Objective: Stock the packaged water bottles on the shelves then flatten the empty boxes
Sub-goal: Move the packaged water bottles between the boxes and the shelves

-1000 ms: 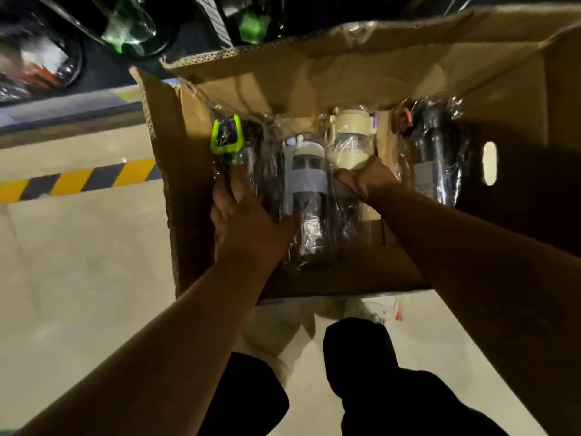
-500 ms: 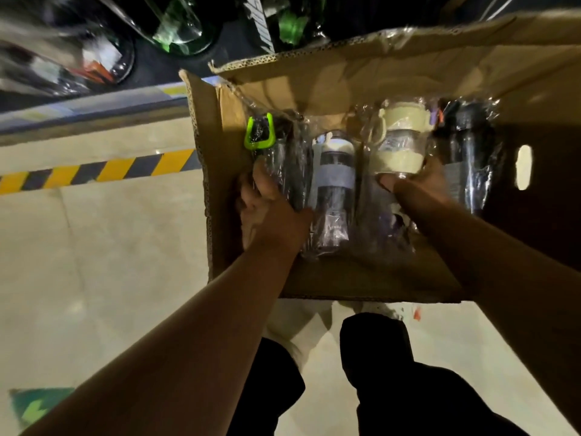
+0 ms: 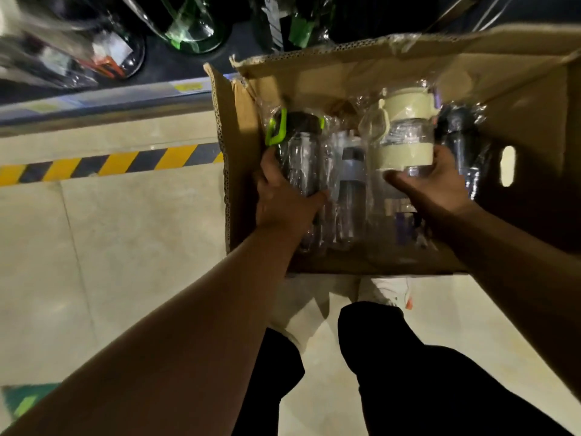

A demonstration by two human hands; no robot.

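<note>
An open cardboard box (image 3: pixel 239 171) stands on the floor in front of me, holding plastic-wrapped water bottles. My left hand (image 3: pixel 279 196) grips a clear bottle with a green-handled black lid (image 3: pixel 295 146) at the box's left side. My right hand (image 3: pixel 437 184) holds a clear bottle with a cream lid and cream band (image 3: pixel 405 133), raised above the others. Between them a grey-capped bottle (image 3: pixel 352 184) lies in the box. A dark bottle (image 3: pixel 462 143) stands at the right, partly hidden behind my right hand.
A low dark shelf (image 3: pixel 103 99) runs along the top with wrapped glass items (image 3: pixel 103 55) and green-labelled bottles (image 3: pixel 195 26). A yellow-black hazard stripe (image 3: pixel 110 165) crosses the tiled floor at left. My legs and white shoes (image 3: pixel 386 287) stand just below the box.
Both hands have lifted their bottles higher out of the box. The cream-lidded bottle now rides clear of the others in my right hand. The view has shifted so the box sits further right.
</note>
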